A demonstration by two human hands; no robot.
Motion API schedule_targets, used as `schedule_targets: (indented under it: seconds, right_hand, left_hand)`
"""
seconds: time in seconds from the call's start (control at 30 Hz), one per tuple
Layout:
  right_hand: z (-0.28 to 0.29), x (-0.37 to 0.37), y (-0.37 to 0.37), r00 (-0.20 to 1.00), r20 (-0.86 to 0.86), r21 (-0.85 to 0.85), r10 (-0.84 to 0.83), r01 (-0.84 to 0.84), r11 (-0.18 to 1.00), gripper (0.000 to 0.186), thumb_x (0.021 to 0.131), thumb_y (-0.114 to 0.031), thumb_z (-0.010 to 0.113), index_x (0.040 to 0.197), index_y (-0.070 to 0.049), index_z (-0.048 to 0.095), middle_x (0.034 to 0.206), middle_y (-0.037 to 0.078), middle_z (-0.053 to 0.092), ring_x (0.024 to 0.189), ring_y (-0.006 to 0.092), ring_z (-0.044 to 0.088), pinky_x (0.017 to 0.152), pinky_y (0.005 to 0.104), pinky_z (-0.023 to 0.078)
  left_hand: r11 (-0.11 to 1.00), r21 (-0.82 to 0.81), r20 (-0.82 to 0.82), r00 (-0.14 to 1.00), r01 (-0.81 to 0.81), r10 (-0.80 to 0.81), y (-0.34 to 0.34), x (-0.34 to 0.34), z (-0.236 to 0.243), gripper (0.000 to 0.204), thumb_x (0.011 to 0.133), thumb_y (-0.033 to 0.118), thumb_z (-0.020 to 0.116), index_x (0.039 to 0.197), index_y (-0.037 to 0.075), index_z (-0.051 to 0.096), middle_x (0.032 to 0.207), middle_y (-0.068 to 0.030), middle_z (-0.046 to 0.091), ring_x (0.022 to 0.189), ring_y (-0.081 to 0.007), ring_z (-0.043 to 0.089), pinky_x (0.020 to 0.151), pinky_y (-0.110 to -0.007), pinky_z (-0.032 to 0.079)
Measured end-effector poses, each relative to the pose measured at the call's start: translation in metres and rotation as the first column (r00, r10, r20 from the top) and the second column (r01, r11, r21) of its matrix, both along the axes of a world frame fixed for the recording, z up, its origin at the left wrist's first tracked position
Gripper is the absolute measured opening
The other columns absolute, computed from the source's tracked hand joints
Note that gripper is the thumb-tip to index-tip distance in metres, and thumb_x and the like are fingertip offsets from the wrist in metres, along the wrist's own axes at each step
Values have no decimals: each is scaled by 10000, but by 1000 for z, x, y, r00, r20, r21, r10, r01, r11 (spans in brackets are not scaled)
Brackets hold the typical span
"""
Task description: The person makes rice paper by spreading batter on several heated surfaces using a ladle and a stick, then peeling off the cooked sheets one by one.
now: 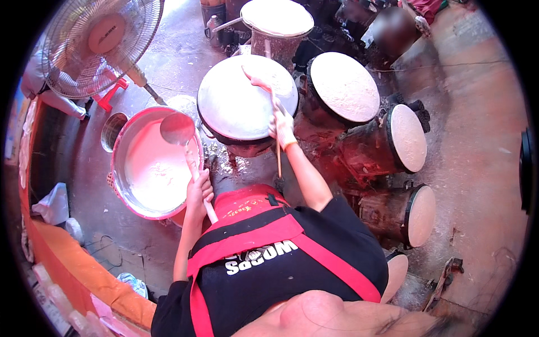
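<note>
My left hand (200, 194) is closed round the long handle of a ladle (177, 129). The ladle's round bowl is over the far right part of a wide basin with a red rim (117, 174), which holds thick whitish batter (154, 160). In a light glove, my right hand (282, 124) grips a thin wooden-handled spreader (260, 83) with a curved, pinkish blade. That blade lies over a round griddle (247, 138) coated with a pale layer, thicker and rougher at its far right. Whether the blade touches the layer I cannot tell.
Several more round stoves with pale-coated tops, such as one griddle (345, 87), curve round to my right. Another griddle (277, 17) stands at the back. A large fan (104, 42) is at far left. A person (53, 90) stands behind it. White crumbs (227, 160) litter the floor.
</note>
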State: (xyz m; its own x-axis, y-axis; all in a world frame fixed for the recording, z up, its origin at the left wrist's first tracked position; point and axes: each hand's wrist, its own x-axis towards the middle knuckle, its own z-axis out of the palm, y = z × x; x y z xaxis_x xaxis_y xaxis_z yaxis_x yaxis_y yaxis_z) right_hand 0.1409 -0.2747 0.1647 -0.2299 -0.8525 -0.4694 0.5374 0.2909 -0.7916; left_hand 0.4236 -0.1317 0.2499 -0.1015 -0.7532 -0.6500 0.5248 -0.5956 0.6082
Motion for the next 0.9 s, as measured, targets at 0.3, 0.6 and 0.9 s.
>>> schedule_targets:
  seconds: [0.3, 0.6, 0.9]
  right_hand:
    - [-4, 42, -6, 978, -201, 66, -64, 79, 995, 337, 932, -251, 534, 1267, -282, 514, 522, -47, 358, 322, 86, 300, 289, 261, 257]
    - [17, -33, 2, 961, -225, 114, 160, -137, 984, 338, 924, -255, 548, 1262, -253, 540, 512, -61, 369, 322, 73, 303, 284, 250, 255]
    - [13, -23, -33, 838, -265, 108, 477, -466, 878, 404, 911, -254, 552, 1310, -202, 510, 527, -45, 387, 358, 75, 311, 323, 264, 249]
  left_hand:
    - [974, 43, -18, 975, -221, 222, 22, 21, -39, 105, 904, 114, 567, 966, 38, 527, 735, -12, 498, 512, -57, 415, 421, -175, 352]
    - [895, 139, -137, 887, -424, 442, 54, 13, -49, 118, 903, 121, 567, 890, 24, 502, 671, 3, 438, 463, -43, 374, 371, -169, 293]
    - [857, 201, -173, 844, -475, 508, 68, -43, -48, 182, 882, 165, 609, 840, 17, 511, 655, 7, 423, 465, -39, 361, 381, -166, 294]
